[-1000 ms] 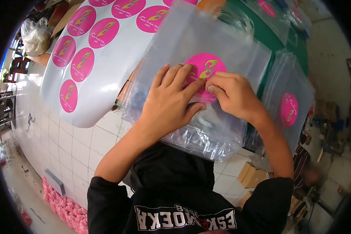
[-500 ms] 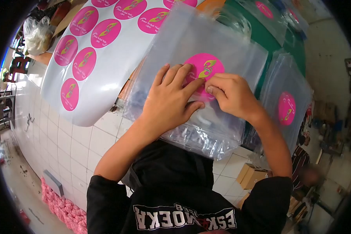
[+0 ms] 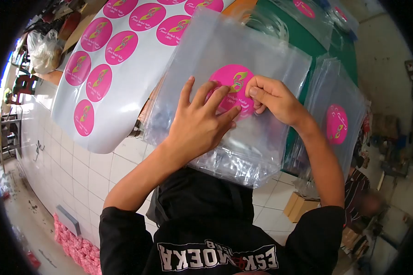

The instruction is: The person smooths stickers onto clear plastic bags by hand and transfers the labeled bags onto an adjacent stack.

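Observation:
A round pink sticker (image 3: pixel 231 75) with a yellow-green leaf emblem and white lettering lies on the top bag of a stack of clear plastic bags (image 3: pixel 266 50). My left hand (image 3: pixel 202 114) is spread open, its fingertips resting on the sticker's left and lower parts. At the sticker's right edge, my right hand (image 3: pixel 277 98) is closed, thumb against curled fingers. Whether it pinches the edge or anything else is hidden. Left of the bags, a large white sheet (image 3: pixel 124 87) carries several matching pink stickers and curls down over the table's edge.
To the right lies another stack of clear bags (image 3: pixel 314 91) with a pink sticker on top. Looped clear handles (image 3: pixel 273 23) and more bags rest on the green surface (image 3: pixel 348 68) behind. A cardboard box (image 3: pixel 300 206) stands on the tiled floor. Another person (image 3: pixel 355 188) is at lower right.
My right hand has shifted slightly right and up along the sticker's edge, off its lower lettering. My left fingers have spread lower over the sticker. The view has shifted slightly.

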### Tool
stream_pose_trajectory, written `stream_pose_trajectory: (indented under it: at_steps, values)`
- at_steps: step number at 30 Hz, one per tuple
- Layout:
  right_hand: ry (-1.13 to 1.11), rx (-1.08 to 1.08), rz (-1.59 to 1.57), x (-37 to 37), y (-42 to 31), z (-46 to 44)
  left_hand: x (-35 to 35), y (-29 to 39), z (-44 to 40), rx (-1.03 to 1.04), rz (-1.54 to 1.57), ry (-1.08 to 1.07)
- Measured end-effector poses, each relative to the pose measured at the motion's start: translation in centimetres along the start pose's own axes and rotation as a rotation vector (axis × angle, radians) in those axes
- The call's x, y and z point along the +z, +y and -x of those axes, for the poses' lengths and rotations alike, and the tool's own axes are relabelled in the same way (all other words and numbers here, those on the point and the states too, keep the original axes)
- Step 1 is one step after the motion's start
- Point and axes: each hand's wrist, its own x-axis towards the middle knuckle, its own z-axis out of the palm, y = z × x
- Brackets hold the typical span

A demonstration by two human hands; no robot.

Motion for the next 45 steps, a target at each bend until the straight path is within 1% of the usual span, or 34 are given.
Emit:
stream_pose_trajectory:
  at_steps: [2,3,5,6,8,9,10,11,12,13,14,15,16,17,18,20,21,23,24,26,33,36,38,39,41,42,44,45]
  values:
    - [-0.059,0.027,-0.047,-0.3,0.1,-0.1,0.1,0.0,0.0,0.014,0.062,0.038]
    - [-0.054,0.022,-0.049,-0.3,0.0,-0.1,0.0,-0.2,0.0,0.021,0.06,0.038]
    - [-0.001,0.04,-0.053,0.1,-0.2,0.0,-0.3,-0.7,0.2,-0.014,0.265,0.034]
    - [0.004,0.037,-0.054,0.3,-0.1,0.0,-0.4,-1.0,0.2,-0.009,0.265,0.034]
    - [0.147,0.02,-0.099,0.8,0.2,-0.1,-0.7,-1.7,0.0,-0.353,0.789,0.159]
    - [0.149,0.017,-0.096,1.0,-0.2,-0.1,-1.7,-1.9,-0.3,-0.407,0.751,0.176]
    - [0.224,0.014,-0.11,1.2,-0.6,0.0,-2.6,-2.1,-0.6,-0.404,0.752,0.179]
    - [0.298,0.013,-0.124,1.4,-0.9,0.1,-3.4,-2.5,-1.1,-0.362,0.557,0.155]
    - [0.298,0.013,-0.12,1.3,-1.2,0.0,-3.9,-3.1,-1.4,-0.321,0.363,0.132]
    - [0.337,-0.01,-0.052,1.2,-1.4,-0.1,-4.1,-4.3,-1.6,-0.226,0.207,0.015]
    - [0.375,-0.033,0.017,1.2,-1.7,-0.3,-3.9,-5.0,-2.0,-0.231,0.21,0.022]
    - [0.37,-0.032,0.025,1.3,-2.0,-0.6,-3.5,-5.6,-2.4,-0.135,0.13,0.003]
    - [0.395,-0.129,0.22,1.6,-2.4,-0.9,-3.2,-6.2,-2.7,-0.04,0.048,-0.016]
    - [0.418,-0.227,0.413,1.7,-2.6,-1.2,-2.8,-6.8,-3.0,-0.036,0.004,-0.082]
    - [0.415,-0.227,0.419,1.6,-2.8,-1.5,-2.2,-7.2,-3.0,-0.039,0.006,-0.076]
    - [0.324,-0.387,0.689,1.6,-3.0,-2.2,-1.2,-8.1,-2.8,-0.016,0.006,-0.093]
    - [0.318,-0.386,0.692,1.8,-3.2,-2.4,-1.1,-8.2,-2.7,-0.021,0.009,-0.092]
    - [0.257,-0.317,0.835,2.3,-3.4,-2.6,-0.8,-8.3,-2.6,-0.021,0.011,-0.1]
    - [0.245,-0.312,0.839,2.5,-3.2,-2.7,-0.7,-8.3,-2.4,-0.031,0.018,-0.099]
    - [0.23,-0.407,0.941,2.6,-2.8,-3.1,-0.7,-8.5,-2.5,-0.012,0.018,-0.089]
    - [0.278,-0.405,0.937,3.2,-2.2,-3.7,-0.6,-8.6,-2.6,-0.015,0.036,-0.112]
    - [0.33,-0.384,0.902,3.5,-2.0,-3.9,-0.6,-8.5,-2.5,-0.018,0.038,-0.101]
    - [0.374,-0.319,0.808,3.4,-1.9,-4.2,-0.5,-8.6,-2.4,-0.019,0.036,-0.091]
    - [0.374,-0.319,0.81,3.0,-2.0,-4.3,-0.5,-8.6,-2.5,-0.018,0.037,-0.089]
    - [0.272,-0.254,0.662,2.1,-2.2,-4.4,-0.6,-8.6,-2.4,-0.017,0.037,-0.091]
    - [0.264,-0.251,0.664,2.1,-2.3,-4.3,-0.6,-8.6,-2.3,-0.024,0.041,-0.091]
    - [0.185,-0.323,0.873,2.2,-2.4,-3.9,-0.5,-8.6,-2.4,-0.01,0.04,-0.083]
    - [0.184,-0.32,0.873,2.5,-2.4,-3.9,-0.4,-8.7,-2.4,-0.01,0.043,-0.084]
